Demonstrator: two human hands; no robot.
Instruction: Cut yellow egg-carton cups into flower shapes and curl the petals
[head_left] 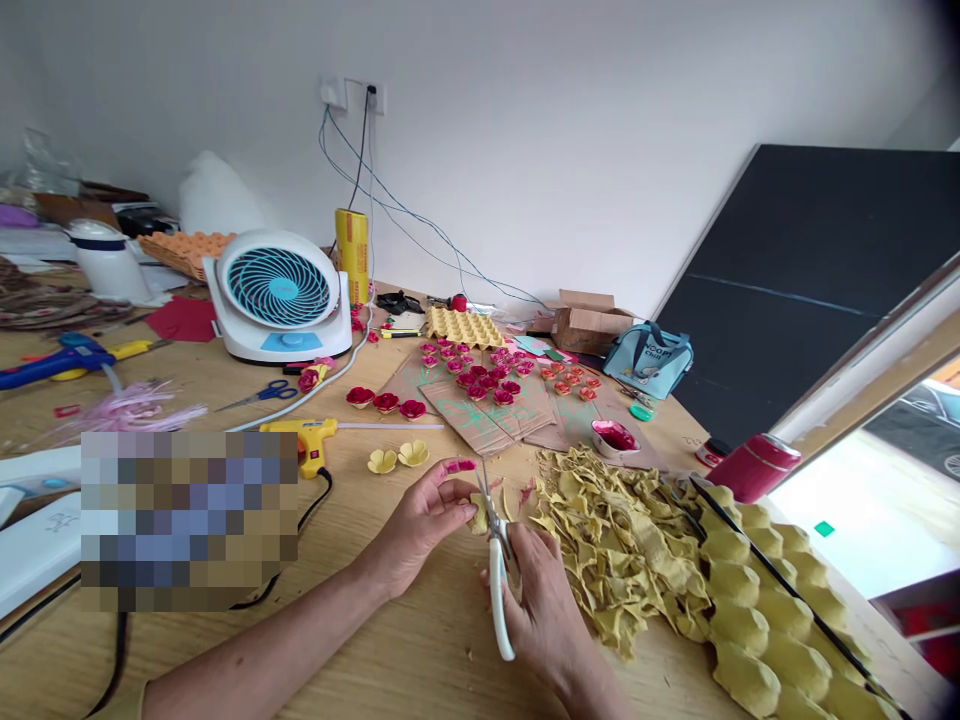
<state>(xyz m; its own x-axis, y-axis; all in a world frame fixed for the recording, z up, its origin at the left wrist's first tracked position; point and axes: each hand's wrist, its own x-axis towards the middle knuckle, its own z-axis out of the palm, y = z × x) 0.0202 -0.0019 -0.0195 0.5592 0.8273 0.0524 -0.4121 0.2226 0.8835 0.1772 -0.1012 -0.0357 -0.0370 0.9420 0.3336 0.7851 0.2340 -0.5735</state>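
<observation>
Between its thumb and fingers, my left hand [427, 520] pinches a small yellow egg-carton piece [480, 515]. A fingertip of that hand carries pink-red stain. My right hand [544, 590] grips white-handled scissors [499, 590], their blades pointing up and lying against the piece. Two cut yellow carton flowers [397, 458] sit beyond my left hand. Right of the scissors spreads a pile of yellow carton scraps [615, 550]. Yellow egg cartons [772, 600] stand at the right edge of the table. How far the blades are parted is hard to make out.
Red and pink painted flowers [480, 380] lie on cardboard [487, 425], near a bowl of red paint [615, 437]. A yellow glue gun [304, 440], blue scissors [274, 392] and a white fan [281, 295] are at left. A red bottle [757, 467] stands at right.
</observation>
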